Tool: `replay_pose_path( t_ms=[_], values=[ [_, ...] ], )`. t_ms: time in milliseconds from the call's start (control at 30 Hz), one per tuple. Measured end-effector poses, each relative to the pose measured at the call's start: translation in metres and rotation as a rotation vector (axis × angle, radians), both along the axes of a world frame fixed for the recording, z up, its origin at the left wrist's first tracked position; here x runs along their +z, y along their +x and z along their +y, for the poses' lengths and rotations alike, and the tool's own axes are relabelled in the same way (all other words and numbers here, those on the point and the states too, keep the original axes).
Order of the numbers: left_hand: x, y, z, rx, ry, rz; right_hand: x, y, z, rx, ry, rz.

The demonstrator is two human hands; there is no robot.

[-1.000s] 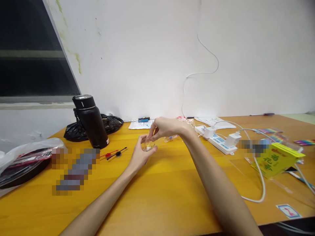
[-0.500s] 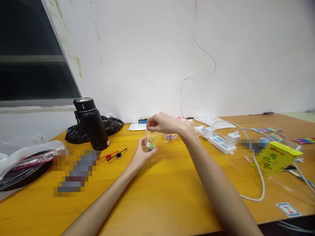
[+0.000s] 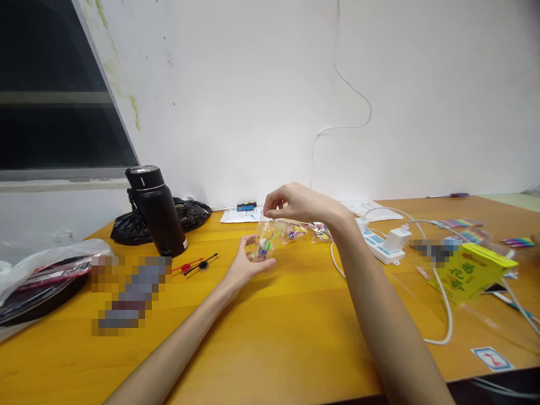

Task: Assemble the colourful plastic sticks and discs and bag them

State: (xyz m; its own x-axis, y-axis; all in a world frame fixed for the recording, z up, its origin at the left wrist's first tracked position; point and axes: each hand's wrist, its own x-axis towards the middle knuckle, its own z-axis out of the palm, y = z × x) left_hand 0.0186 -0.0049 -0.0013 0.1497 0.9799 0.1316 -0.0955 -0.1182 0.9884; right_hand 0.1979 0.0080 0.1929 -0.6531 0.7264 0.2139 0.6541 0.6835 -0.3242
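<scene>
My right hand [image 3: 301, 203] pinches the top edge of a small clear plastic bag [image 3: 266, 243] above the wooden table [image 3: 270, 337]. Small green, blue and white parts sit low in the bag; their kind is too small to make out. Around the bag's lower end is my left hand [image 3: 243, 267], its thumb and fingers spread apart. Whether those fingers touch the bag I cannot tell. Behind the hands lie more clear packets [image 3: 294, 230] with coloured pieces. Left of my left hand are a red clock hand piece [image 3: 185, 268] and a black one [image 3: 203, 265].
A black thermos [image 3: 156, 211] stands at the back left before a black plastic bag [image 3: 192, 215]. To the right are a power strip [image 3: 382, 247] with chargers, a looping white cable [image 3: 449, 320] and a yellow box [image 3: 472, 275]. Blue-handled screwdrivers [image 3: 246, 207] lie by the wall.
My right hand has lifted away from my left and shifted right, drawing the bag upward into view. My left hand's fingers have opened wider. The coloured parts in the bag now show.
</scene>
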Motion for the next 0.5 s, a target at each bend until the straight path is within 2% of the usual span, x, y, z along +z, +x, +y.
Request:
replay_pose_path(
  t_ms=[300,367,500],
  values=[
    [0.000,0.000,0.003,0.058,0.033,-0.098,0.005,0.007,-0.006,-0.005,-0.048,0.038],
    [0.000,0.000,0.002,0.062,0.028,-0.095,0.005,0.002,-0.007,-0.049,0.005,0.063],
    [-0.003,0.003,-0.001,0.066,0.011,-0.076,-0.001,-0.028,-0.012,-0.144,0.259,0.196]
  ],
)
